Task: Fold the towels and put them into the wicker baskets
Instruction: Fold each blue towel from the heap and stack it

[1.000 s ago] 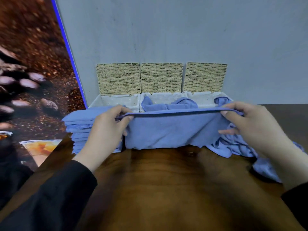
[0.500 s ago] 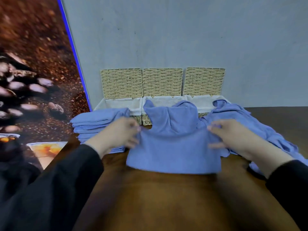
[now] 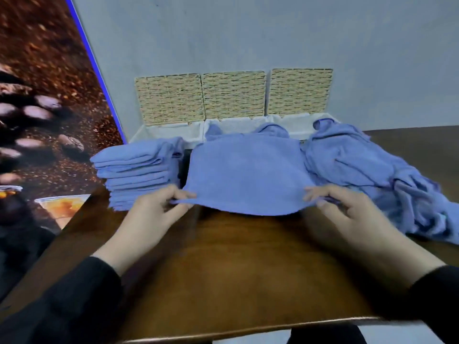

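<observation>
A blue towel (image 3: 246,175) lies half-folded across the wooden table (image 3: 243,269), its near edge lifted off the wood. My left hand (image 3: 159,209) pinches the near left corner and my right hand (image 3: 340,209) pinches the near right corner. Three wicker baskets with white liners stand against the wall: left (image 3: 169,131), middle (image 3: 236,124), right (image 3: 295,121). More blue cloth shows in the middle basket behind the held towel. The fronts of the baskets are mostly hidden.
A stack of folded blue towels (image 3: 139,175) sits at the left in front of the left basket. A heap of loose blue towels (image 3: 372,175) spreads over the right of the table. The basket lids (image 3: 233,95) lean upright on the grey wall.
The towel was held up stretched between both hands, then laid down on the table. My hands have moved from its far edge to its near corners and lifted them.
</observation>
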{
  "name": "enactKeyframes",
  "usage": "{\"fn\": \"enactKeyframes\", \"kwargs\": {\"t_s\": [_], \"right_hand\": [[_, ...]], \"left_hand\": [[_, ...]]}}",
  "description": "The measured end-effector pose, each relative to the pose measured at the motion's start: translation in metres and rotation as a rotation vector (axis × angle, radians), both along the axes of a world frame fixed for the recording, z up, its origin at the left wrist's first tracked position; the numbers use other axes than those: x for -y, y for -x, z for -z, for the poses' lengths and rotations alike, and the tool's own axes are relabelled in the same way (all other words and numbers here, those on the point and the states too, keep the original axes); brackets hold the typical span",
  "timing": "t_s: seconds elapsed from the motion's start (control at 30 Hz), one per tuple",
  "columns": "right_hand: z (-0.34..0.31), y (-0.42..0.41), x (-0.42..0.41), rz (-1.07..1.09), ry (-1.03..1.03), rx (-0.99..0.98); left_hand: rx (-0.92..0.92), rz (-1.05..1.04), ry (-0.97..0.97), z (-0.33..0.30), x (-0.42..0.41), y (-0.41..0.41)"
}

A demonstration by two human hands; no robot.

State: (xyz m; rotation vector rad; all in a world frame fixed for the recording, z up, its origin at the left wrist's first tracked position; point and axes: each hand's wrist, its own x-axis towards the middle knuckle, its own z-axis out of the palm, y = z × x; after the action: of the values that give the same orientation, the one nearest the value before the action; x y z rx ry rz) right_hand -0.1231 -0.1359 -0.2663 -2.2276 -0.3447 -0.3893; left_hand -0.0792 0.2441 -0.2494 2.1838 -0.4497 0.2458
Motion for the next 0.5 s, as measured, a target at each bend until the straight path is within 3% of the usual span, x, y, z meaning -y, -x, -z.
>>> {"fn": "enactKeyframes", "kwargs": {"t_s": [0.1, 0.2, 0.3, 0.4, 0.5], "right_hand": [[0.035, 0.015, 0.009, -0.124, 0.136, -0.142], [0.035, 0.020, 0.013, -0.178, 0.254, -0.120], [0.025, 0.017, 0.013, -0.189, 0.388, -0.068], [0.020, 0.010, 0.007, -0.194, 0.322, -0.029], [0.025, -0.002, 0.001, -0.205, 0.343, -0.090]], "left_hand": [[-0.008, 0.088, -0.169, 0.034, -0.013, 0.011], [0.027, 0.247, -0.282, 0.044, -0.017, 0.012], [0.056, 0.296, -0.264, 0.044, -0.020, 0.008], [0.084, 0.246, -0.244, 0.044, -0.015, 0.001], [0.059, 0.211, -0.427, 0.054, -0.010, -0.008]]}}
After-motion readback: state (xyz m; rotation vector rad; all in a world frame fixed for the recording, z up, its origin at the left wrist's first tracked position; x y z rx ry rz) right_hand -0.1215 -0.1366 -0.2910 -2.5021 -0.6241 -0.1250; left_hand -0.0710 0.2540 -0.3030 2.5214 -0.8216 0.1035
